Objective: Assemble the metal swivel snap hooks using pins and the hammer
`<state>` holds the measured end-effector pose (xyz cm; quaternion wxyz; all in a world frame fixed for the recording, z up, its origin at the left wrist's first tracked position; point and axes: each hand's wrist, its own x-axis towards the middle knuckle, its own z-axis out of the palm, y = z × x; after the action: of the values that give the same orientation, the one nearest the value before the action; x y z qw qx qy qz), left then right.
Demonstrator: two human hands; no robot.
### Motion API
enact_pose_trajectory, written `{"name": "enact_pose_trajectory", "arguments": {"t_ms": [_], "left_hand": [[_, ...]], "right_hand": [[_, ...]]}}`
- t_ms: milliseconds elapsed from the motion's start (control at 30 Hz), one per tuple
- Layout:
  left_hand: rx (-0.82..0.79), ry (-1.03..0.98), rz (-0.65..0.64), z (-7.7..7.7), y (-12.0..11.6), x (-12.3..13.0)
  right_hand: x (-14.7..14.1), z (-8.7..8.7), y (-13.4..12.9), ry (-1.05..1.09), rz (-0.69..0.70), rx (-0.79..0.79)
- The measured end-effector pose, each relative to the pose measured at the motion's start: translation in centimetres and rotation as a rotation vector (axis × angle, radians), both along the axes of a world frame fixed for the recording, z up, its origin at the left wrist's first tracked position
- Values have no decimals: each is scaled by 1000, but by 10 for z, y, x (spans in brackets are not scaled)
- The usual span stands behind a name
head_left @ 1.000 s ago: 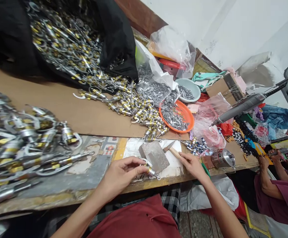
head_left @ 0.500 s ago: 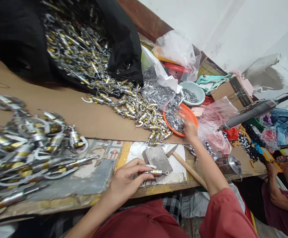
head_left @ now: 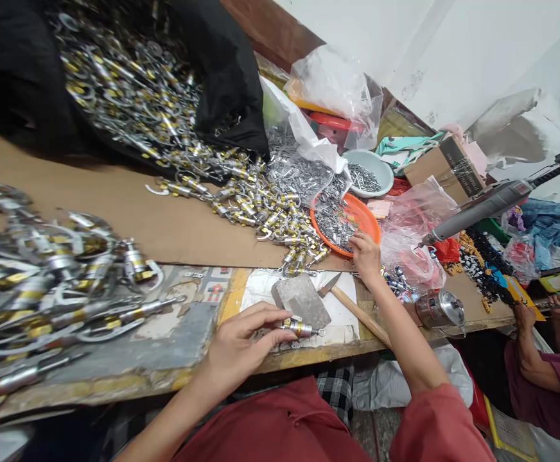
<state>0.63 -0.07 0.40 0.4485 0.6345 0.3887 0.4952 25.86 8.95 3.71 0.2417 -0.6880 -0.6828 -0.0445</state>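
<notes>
My left hand [head_left: 248, 340] pinches a silver metal fitting [head_left: 303, 328] with a small ring at its right end, held over the bench's front edge just below a grey metal block [head_left: 300, 300]. Over the right rim of an orange basin [head_left: 370, 224] is my right hand [head_left: 367, 255], its fingers drawn together. Small metal pieces [head_left: 332, 221] lie in that basin. Whatever those fingers may hold is too small to make out. A hammer [head_left: 357, 311] with a wooden handle rests beside the block.
Finished-looking fittings [head_left: 43, 276] are heaped at the left; more spill from a black bag [head_left: 234, 83]. A grey-blue bowl [head_left: 385, 176], an electric screwdriver [head_left: 482, 210] and a metal mug [head_left: 438, 309] are to the right. Another person's hands [head_left: 525, 316] are at the far right.
My right hand has lifted slightly away from the small pieces towards the basin's near rim. My left hand still holds the fitting. The whole view has shifted a little.
</notes>
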Motion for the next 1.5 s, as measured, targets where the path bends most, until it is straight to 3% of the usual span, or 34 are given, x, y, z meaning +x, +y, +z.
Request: {"name": "enact_pose_trajectory", "arguments": {"t_ms": [67, 167, 233, 333, 667, 933, 1033, 1133, 1300, 1500], "left_hand": [[4, -1, 10, 1, -1, 0], [67, -3, 29, 2, -2, 0], [144, 0, 35, 1, -2, 1], [245, 18, 19, 0, -2, 0], [286, 18, 31, 4, -7, -1], [9, -87, -34, 17, -7, -7], [-160, -160, -59, 26, -7, -9], [-228, -186, -132, 33, -7, -9], [-181, -135, -147, 37, -9, -7], [-24, -18, -186, 37, -11, -11]], "right_hand": [[-16, 8, -21, 56, 57, 39], [-51, 20, -70, 222, 365, -33], [-72, 26, -100, 199, 502, -100], [-89, 28, -123, 96, 575, -110], [-90, 26, -122, 27, 579, -104], [-91, 25, -129, 117, 619, -22], [-84, 19, -131, 95, 678, 107], [-76, 16, -132, -17, 785, 281], [-72, 20, -130, -148, 915, 418], [-70, 20, -130, -210, 902, 462]]}}
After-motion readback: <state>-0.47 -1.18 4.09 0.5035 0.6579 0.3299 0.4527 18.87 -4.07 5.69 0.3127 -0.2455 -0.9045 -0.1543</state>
